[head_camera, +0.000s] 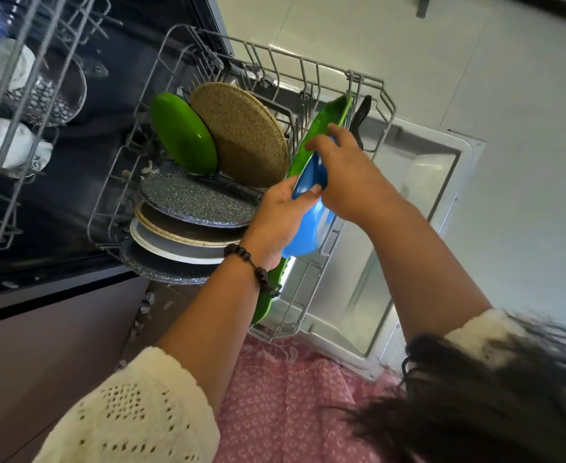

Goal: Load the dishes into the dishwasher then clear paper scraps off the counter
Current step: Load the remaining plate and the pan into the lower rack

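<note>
The lower dishwasher rack (321, 70) is pulled out over the open door (418, 208). A blue dish (308, 228) stands on edge at the rack's front side, against a long green leaf-shaped platter (325, 128). My left hand (279, 215) grips the blue dish from the left. My right hand (345, 168) holds its upper rim, fingers curled over the edge. In the rack stand a green plate (183, 133), a round tan speckled plate (241, 133) and several grey speckled plates (194, 203).
The upper rack (24, 95) at the left holds white cups and a patterned glass bowl. A black utensil (361, 118) stands in the rack's far corner. White paper scraps (146, 304) lie on the brown floor by the cabinet. Pale floor tiles lie to the right.
</note>
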